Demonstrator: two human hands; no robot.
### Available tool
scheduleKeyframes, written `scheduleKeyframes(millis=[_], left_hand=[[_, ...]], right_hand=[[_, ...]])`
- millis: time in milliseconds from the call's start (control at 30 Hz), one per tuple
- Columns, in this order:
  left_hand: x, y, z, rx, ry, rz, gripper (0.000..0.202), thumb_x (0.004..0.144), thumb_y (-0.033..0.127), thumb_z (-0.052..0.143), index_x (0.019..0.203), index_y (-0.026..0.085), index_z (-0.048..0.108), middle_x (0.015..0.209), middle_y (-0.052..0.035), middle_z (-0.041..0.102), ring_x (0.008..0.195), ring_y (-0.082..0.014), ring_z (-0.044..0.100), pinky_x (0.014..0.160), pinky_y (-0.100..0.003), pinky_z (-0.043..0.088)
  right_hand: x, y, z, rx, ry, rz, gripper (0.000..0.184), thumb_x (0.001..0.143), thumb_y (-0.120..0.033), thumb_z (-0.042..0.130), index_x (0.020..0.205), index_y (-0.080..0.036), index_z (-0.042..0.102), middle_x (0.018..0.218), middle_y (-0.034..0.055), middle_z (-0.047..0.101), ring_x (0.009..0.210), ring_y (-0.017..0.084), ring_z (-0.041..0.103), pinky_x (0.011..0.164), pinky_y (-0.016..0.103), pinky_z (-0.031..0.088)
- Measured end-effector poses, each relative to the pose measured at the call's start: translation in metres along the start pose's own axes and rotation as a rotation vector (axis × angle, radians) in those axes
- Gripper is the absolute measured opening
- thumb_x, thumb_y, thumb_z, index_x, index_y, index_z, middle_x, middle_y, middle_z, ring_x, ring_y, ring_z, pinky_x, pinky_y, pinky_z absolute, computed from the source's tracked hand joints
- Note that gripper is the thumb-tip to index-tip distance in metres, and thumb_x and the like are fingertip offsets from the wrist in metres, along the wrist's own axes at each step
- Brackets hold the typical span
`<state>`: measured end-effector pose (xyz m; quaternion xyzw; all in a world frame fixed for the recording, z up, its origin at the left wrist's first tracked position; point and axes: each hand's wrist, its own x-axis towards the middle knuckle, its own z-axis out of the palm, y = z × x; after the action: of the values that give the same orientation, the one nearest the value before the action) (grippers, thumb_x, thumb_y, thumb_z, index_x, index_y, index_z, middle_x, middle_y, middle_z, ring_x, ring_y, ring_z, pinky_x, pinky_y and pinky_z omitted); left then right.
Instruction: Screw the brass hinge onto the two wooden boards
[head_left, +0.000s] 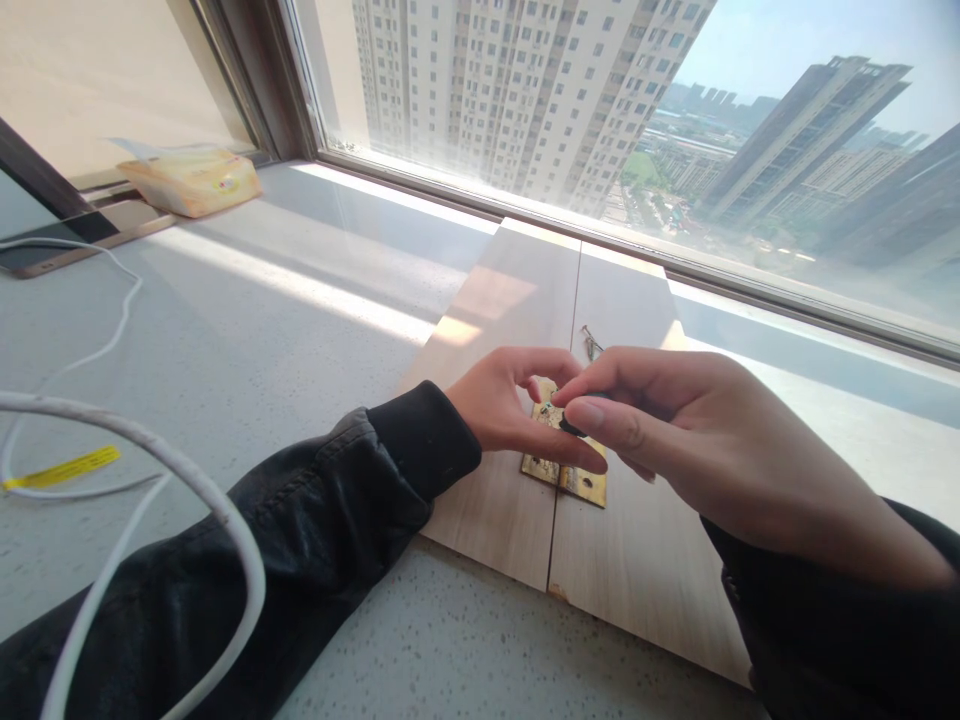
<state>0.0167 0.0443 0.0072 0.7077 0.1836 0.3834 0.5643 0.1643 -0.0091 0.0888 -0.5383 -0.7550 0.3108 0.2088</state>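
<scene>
A brass hinge (564, 476) lies across the seam between two light wooden boards (510, 300) on a speckled sill. My left hand (517, 410) curls over the hinge's upper left part, thumb and fingers pinched at it. My right hand (675, 430) is closed on a small dark tool (571, 428), its tip at the hinge; most of the tool is hidden in the fingers. A few loose screws (591, 343) lie on the right board just beyond the hands.
A white cable (187, 480) with a yellow tag (64, 468) loops at the left. A phone (52, 245) and a yellow packet (193, 180) lie at the far left by the window frame. A large window (600, 120) runs along the back.
</scene>
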Motion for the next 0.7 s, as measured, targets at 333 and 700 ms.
scheduleKeyframes(millis=[333,700], left_hand=[[0.000,-0.004,-0.006,0.096,-0.039,0.079,0.020,0.065,0.029,0.073,0.076,0.013,0.068,0.077,-0.0034,0.062,0.076,-0.0146,0.057,0.069,-0.028,0.045],[0.001,-0.002,-0.010,0.025,-0.105,0.017,0.017,0.066,0.026,0.072,0.078,0.015,0.071,0.079,-0.0038,0.066,0.079,-0.0166,0.059,0.073,-0.031,0.047]], right_hand=[[-0.002,-0.001,0.006,-0.103,0.128,0.058,0.036,0.079,-0.051,0.056,0.062,-0.019,0.054,0.047,-0.0028,0.046,0.042,0.008,0.040,0.039,0.022,0.028],[-0.005,0.016,-0.011,0.095,-0.096,-0.010,0.025,0.079,-0.038,0.060,0.100,-0.025,0.062,0.077,0.0003,0.062,0.062,0.012,0.051,0.047,0.024,0.034]])
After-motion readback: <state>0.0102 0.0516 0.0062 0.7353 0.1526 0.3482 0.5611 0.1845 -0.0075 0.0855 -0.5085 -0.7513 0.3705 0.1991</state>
